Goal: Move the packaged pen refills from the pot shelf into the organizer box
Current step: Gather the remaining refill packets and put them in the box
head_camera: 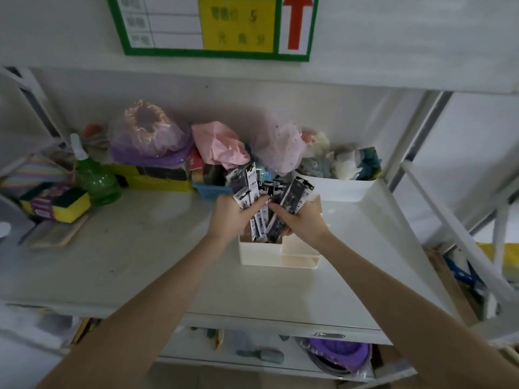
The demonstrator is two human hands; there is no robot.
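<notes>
A bundle of packaged pen refills (254, 189), black and white sleeves, stands fanned out with its lower ends inside the tall compartment of a cream organizer box (278, 258) on the white shelf (140, 265). My left hand (233, 217) grips the left side of the bundle. On the bundle's right side my right hand (302, 220) is closed around more packets. The packets' tops lean outward above both hands. The box's lower front compartment looks empty.
Behind the hands stand a white bin (337, 189) of plush toys, a blue basket (210, 190), pink and purple bags, a green spray bottle (94, 178) and packaged sponges (54, 203) at the left. A shelf post (460, 234) rises at the right.
</notes>
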